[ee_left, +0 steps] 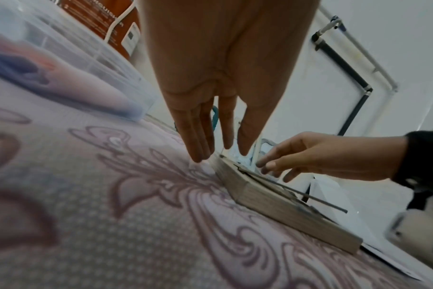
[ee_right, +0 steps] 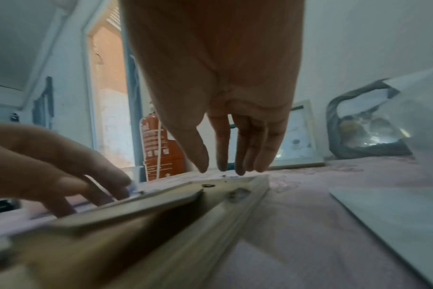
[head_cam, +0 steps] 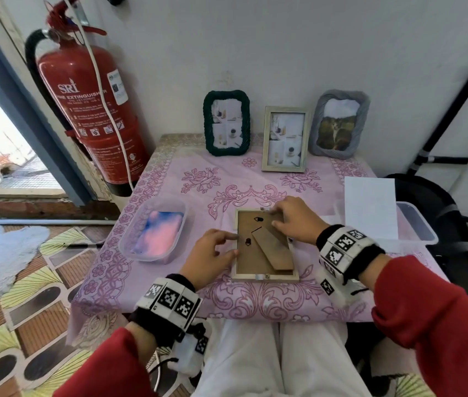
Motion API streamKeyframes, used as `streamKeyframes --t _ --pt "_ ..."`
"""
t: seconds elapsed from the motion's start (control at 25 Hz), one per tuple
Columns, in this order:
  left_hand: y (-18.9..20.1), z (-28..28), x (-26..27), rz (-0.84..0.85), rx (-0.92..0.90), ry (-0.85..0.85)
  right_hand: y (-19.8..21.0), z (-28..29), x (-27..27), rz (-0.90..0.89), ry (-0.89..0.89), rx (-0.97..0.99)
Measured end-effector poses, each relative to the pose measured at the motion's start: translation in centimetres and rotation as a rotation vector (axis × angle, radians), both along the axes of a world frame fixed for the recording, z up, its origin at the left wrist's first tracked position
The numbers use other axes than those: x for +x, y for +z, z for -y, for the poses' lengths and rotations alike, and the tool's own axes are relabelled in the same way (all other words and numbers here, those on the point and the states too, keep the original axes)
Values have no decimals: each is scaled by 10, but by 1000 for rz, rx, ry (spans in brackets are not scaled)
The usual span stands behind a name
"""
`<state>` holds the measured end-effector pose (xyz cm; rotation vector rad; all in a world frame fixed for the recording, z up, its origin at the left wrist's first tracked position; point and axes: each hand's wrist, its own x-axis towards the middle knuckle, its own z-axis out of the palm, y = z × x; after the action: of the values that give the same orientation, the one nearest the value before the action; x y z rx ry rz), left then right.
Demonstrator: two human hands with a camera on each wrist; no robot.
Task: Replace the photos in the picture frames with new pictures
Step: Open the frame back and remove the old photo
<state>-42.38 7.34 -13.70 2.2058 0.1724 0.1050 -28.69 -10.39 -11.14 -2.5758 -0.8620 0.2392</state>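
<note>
Landmark: wooden picture frame (head_cam: 265, 247), face down on the worktop (head_cam: 227, 179), brown backing board and folded easel stand facing up.
Left hand (head_cam: 208, 255): fingers extended and relaxed, tips touching the frame's left edge; grips nothing.
Right hand (head_cam: 295, 219): fingers straight, tips pressing at the frame's far right corner near a metal tab; whether it pinches the tab cannot be determined.
Green rope frame (head_cam: 226, 123): upright, beyond the wooden frame to its left, against the wall.
Pale wooden frame (head_cam: 285, 138): upright, directly beyond the wooden frame.
Grey rope frame (head_cam: 338, 124): upright, beyond to the right.
Clear plastic tub (head_cam: 155, 229): left of the wooden frame; holds a pink-and-blue print.
White sheet (head_cam: 370, 207): right of the wooden frame, lying across a second clear tub (head_cam: 417, 226).
Fire extinguisher (head_cam: 89, 110): red, beyond the worktop's left edge.
</note>
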Motion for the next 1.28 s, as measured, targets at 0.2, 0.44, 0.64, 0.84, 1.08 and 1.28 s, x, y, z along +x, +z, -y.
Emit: streamKeyframes --t 0.2,0.44,0.64,0.84,1.08,1.28 --pt "-10 5 -4 -79 -42 81 -5 -1 -35 -99 -31 -79" --pt "-7 11 -2 -90 -34 93 -17 1 -45 -129 -76 -141" --pt "-4 12 -1 -121 -27 79 -20 9 -45 -150 -73 -5" --pt "-6 13 1 -85 -138 111 -24 14 -43 -149 -85 83" --pt "-6 12 -1 -117 -466 81 -27 17 -45 -173 -124 132" --pt "1 8 -7 -32 -562 120 -31 31 -36 -190 -320 253"
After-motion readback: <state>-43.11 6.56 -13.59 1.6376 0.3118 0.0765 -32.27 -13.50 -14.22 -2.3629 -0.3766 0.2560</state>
